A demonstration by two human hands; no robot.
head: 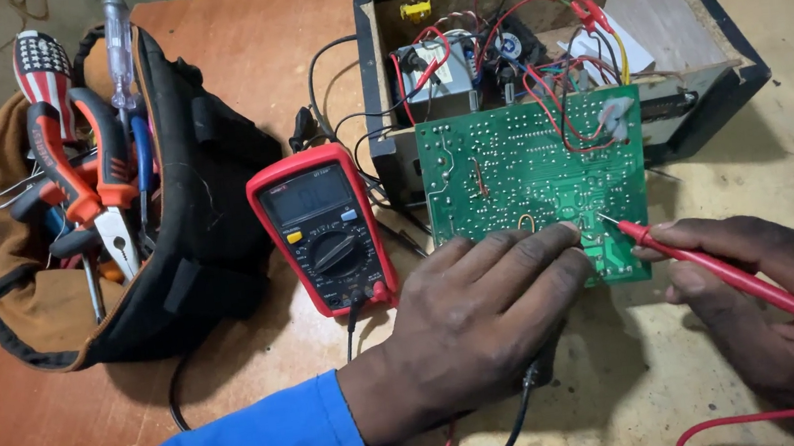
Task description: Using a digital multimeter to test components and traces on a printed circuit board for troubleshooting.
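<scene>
Right hand [776, 309] pinches red probe [721, 268], tip on green circuit board [531, 178]; left hand [482, 313] presses flat, gripping nothing visible. Slip risks shorting adjacent solder joints.

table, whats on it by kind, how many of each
tool bag: 1
meter: 1
circuit board: 1
open box: 1
red probe, held in the right hand: 1
Total: 5
The left hand rests on the board's edge.
</scene>
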